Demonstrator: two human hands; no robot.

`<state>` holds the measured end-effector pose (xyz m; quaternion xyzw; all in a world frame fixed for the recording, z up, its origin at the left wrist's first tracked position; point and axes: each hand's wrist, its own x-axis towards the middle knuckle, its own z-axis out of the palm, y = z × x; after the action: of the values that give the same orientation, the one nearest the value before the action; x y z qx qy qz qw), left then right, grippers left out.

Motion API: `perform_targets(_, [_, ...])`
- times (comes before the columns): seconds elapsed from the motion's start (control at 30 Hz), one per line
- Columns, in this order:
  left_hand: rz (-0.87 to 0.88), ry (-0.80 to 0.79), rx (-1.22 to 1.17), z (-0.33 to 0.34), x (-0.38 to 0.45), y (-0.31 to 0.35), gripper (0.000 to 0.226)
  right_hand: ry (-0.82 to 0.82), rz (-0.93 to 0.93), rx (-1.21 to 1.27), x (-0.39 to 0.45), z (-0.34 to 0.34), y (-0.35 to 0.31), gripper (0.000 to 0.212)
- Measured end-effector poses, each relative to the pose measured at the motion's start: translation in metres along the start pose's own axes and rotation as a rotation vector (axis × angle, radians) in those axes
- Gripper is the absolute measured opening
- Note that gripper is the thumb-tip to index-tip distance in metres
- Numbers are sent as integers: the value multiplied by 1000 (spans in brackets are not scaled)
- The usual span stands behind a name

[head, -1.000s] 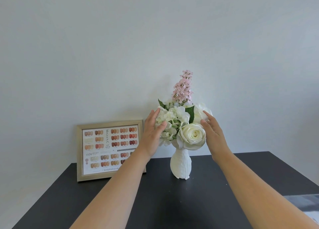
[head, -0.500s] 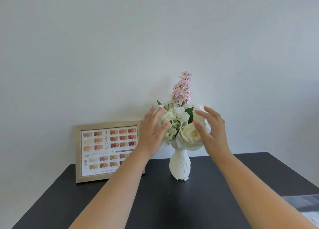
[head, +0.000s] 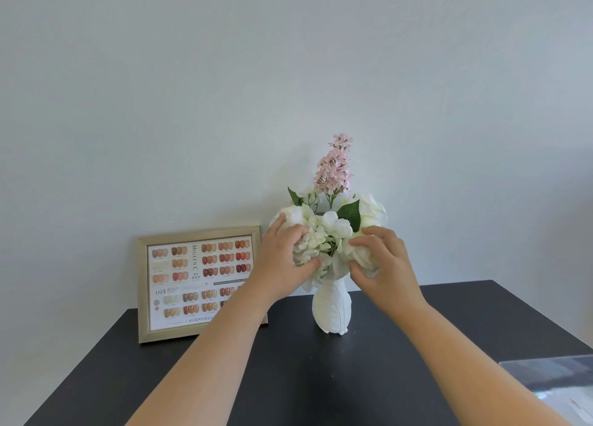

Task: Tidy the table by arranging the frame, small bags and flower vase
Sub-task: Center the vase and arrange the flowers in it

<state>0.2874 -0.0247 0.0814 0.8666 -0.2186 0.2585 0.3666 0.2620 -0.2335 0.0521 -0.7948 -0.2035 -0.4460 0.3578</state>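
A white textured vase (head: 332,310) stands upright near the back of the black table (head: 288,377), holding white blooms (head: 330,226) and a tall pink spike (head: 335,165). My left hand (head: 282,262) grips the white flowers on the left side of the bunch. My right hand (head: 382,262) pinches the white rose on the right side. A gold frame (head: 144,284) with a nail colour chart leans against the wall left of the vase; my left forearm hides its lower right corner. No small bags are in view.
A clear glossy sheet or packet (head: 558,384) lies at the table's right front edge. A plain pale wall (head: 288,72) rises directly behind the table. The table's left edge runs diagonally at the lower left.
Both hands have closed from open, fingers spread beside the bunch, onto the white flowers, pressing them inward. The vase and the frame have stayed in place.
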Motion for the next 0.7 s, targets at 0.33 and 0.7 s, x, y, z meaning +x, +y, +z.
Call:
perform_targets(0.33, [35,-8,13,-9,-2,3,24,-24,48,26,-7,-12,1,19])
perform_targets(0.7, [-410,194,-637,-15,24,-3,51,-51,917,382,94,-33,32,36])
